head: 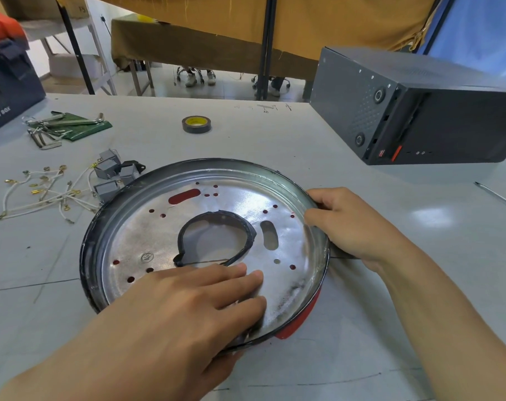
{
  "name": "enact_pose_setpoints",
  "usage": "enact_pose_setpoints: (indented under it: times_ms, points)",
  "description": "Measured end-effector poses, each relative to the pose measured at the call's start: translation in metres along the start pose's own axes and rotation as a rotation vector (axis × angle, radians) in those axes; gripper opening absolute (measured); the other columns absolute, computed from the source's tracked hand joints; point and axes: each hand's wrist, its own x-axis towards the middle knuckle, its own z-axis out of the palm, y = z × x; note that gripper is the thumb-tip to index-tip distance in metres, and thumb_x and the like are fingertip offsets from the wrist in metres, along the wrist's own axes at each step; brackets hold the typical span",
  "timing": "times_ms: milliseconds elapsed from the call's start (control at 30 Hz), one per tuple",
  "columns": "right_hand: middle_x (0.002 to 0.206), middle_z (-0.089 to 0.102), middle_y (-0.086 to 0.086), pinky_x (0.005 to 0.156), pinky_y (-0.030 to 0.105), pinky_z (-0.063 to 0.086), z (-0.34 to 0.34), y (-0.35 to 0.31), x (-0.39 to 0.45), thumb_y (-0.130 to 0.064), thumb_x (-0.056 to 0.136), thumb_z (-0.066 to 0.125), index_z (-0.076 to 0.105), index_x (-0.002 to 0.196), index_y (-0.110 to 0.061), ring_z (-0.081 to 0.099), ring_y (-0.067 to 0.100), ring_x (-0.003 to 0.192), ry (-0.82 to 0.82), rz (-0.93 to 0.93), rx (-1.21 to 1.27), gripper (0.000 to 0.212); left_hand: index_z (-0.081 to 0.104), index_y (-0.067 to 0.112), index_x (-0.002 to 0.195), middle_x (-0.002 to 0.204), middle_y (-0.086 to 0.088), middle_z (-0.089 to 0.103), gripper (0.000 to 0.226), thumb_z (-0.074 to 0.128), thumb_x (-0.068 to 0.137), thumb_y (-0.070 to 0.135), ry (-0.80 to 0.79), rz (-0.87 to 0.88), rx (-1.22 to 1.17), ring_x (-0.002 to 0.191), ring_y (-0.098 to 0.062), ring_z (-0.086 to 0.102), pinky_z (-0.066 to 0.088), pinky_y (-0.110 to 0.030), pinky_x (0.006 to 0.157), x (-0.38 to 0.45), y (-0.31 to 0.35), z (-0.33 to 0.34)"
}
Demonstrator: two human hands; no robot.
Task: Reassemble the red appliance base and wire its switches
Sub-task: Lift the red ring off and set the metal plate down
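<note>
A round silver metal plate [147,235] with a black rim, several small holes and a large black-edged centre opening lies on the red appliance base [296,324], whose red shows through the holes and at the near right edge. My left hand [196,302] lies flat on the plate's near part, thumb curled under the rim. My right hand [350,224] grips the plate's right rim. Grey switches [110,175] and white wires with brass terminals [43,192] lie left of the plate.
A roll of black tape [196,124] sits behind the plate. Hex keys on a green pouch [63,125] lie at the far left. A black computer case [425,111] stands at the far right. A thin metal rod [496,195] lies at the right edge.
</note>
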Motion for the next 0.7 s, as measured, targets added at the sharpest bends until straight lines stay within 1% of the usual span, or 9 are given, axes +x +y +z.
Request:
enact_pose_setpoints:
  times_ms: [133, 200, 333, 400, 467, 533, 600, 633, 700]
  points:
    - [0.066, 0.049, 0.004, 0.062, 0.031, 0.031, 0.001, -0.003, 0.0, -0.028, 0.065, 0.049, 0.062, 0.081, -0.004, 0.039, 0.017, 0.061, 0.002, 0.013, -0.001, 0.032, 0.072, 0.029, 0.097, 0.117, 0.014, 0.067, 0.043, 0.081, 0.056, 0.039, -0.008, 0.003, -0.014, 0.105, -0.008, 0.065, 0.059, -0.028, 0.074, -0.002, -0.001, -0.001]
    - [0.066, 0.048, 0.005, 0.062, 0.031, 0.03, 0.001, -0.002, 0.0, -0.029, 0.063, 0.047, 0.06, 0.081, -0.003, 0.038, 0.017, 0.061, 0.002, 0.016, -0.012, 0.034, 0.072, 0.03, 0.098, 0.117, 0.014, 0.067, 0.042, 0.08, 0.058, 0.039, -0.008, 0.002, -0.026, 0.106, -0.007, 0.065, 0.058, -0.029, 0.076, -0.002, -0.001, -0.001]
    - [0.067, 0.05, 0.005, 0.063, 0.032, 0.032, 0.001, 0.0, 0.001, -0.026, 0.068, 0.049, 0.061, 0.081, -0.005, 0.042, 0.017, 0.062, 0.001, 0.009, -0.01, 0.028, 0.071, 0.032, 0.097, 0.116, 0.017, 0.066, 0.039, 0.077, 0.06, 0.045, -0.048, -0.022, -0.065, 0.105, -0.005, 0.065, 0.057, -0.03, 0.081, 0.0, 0.0, -0.004]
    - [0.07, 0.055, 0.008, 0.065, 0.033, 0.035, 0.0, 0.001, 0.0, -0.029, 0.072, 0.053, 0.063, 0.084, -0.006, 0.045, 0.017, 0.064, -0.018, 0.003, -0.015, 0.028, 0.07, 0.035, 0.096, 0.117, 0.019, 0.065, 0.037, 0.063, 0.066, 0.055, -0.082, -0.038, -0.047, 0.104, -0.002, 0.064, 0.055, -0.028, 0.085, 0.0, 0.001, -0.009]
    - [0.076, 0.064, 0.008, 0.068, 0.032, 0.041, -0.002, 0.002, -0.002, -0.033, 0.084, 0.059, 0.067, 0.087, -0.011, 0.052, 0.015, 0.068, -0.033, -0.017, 0.014, 0.024, 0.069, 0.036, 0.096, 0.117, 0.021, 0.064, 0.042, 0.051, 0.071, 0.064, -0.107, -0.071, -0.051, 0.102, 0.0, 0.064, 0.053, -0.024, 0.088, 0.001, 0.003, -0.014]
    - [0.083, 0.072, 0.0, 0.071, 0.024, 0.049, -0.006, 0.002, -0.004, -0.035, 0.091, 0.055, 0.072, 0.091, -0.017, 0.063, 0.007, 0.073, 0.024, -0.033, 0.126, 0.024, 0.068, 0.037, 0.096, 0.113, 0.023, 0.065, 0.046, 0.043, 0.077, 0.07, -0.106, -0.106, -0.064, 0.096, -0.001, 0.065, 0.046, -0.023, 0.091, 0.002, 0.006, -0.019]
    - [0.085, 0.073, -0.004, 0.065, 0.015, 0.051, -0.012, 0.003, -0.007, -0.029, 0.094, 0.052, 0.072, 0.09, -0.019, 0.067, 0.002, 0.073, 0.136, -0.014, 0.288, 0.022, 0.065, 0.037, 0.094, 0.104, 0.022, 0.065, 0.052, 0.03, 0.083, 0.075, -0.128, -0.144, -0.063, 0.089, -0.003, 0.064, 0.042, -0.022, 0.083, 0.004, 0.008, -0.024]
    - [0.085, 0.073, -0.004, 0.065, 0.015, 0.052, -0.015, 0.005, -0.007, -0.026, 0.094, 0.051, 0.071, 0.089, -0.02, 0.068, 0.002, 0.074, 0.197, -0.009, 0.321, 0.021, 0.063, 0.037, 0.093, 0.101, 0.021, 0.065, 0.058, 0.023, 0.084, 0.078, -0.138, -0.162, -0.07, 0.088, -0.003, 0.061, 0.044, -0.023, 0.08, 0.006, 0.007, -0.027]
    - [0.088, 0.073, -0.004, 0.072, 0.02, 0.053, -0.023, 0.012, -0.009, -0.022, 0.095, 0.05, 0.069, 0.092, -0.024, 0.069, 0.005, 0.08, 0.3, -0.011, 0.273, 0.02, 0.059, 0.037, 0.096, 0.102, 0.019, 0.061, 0.067, 0.01, 0.082, 0.08, -0.144, -0.177, -0.108, 0.09, -0.001, 0.056, 0.045, -0.027, 0.081, 0.01, 0.002, -0.028]
